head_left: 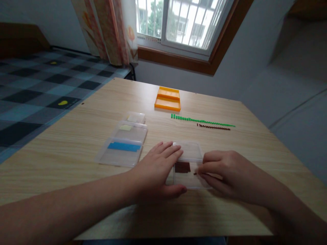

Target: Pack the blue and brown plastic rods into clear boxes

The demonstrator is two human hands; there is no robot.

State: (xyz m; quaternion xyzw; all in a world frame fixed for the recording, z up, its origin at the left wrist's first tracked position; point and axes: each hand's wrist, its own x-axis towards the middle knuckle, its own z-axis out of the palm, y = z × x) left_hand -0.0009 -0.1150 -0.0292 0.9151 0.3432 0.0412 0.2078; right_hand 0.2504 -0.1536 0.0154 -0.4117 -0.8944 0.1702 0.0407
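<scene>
My left hand [157,170] lies flat with fingers stretched out on the left side of a small clear plastic box [190,153], thumb along its near edge. Inside the box is a patch of dark brown pieces [182,167]. My right hand [224,173] is at the box's right side, fingers pinched on a tiny dark brown piece [195,173] just over the box.
On the wooden table [76,149]: a clear box with blue pieces [120,151], one with pale yellow pieces [131,131], a smaller clear box [136,117], an orange tray [168,98], a row of green pieces [201,120] and a row of brown pieces [213,127]. A bed lies left.
</scene>
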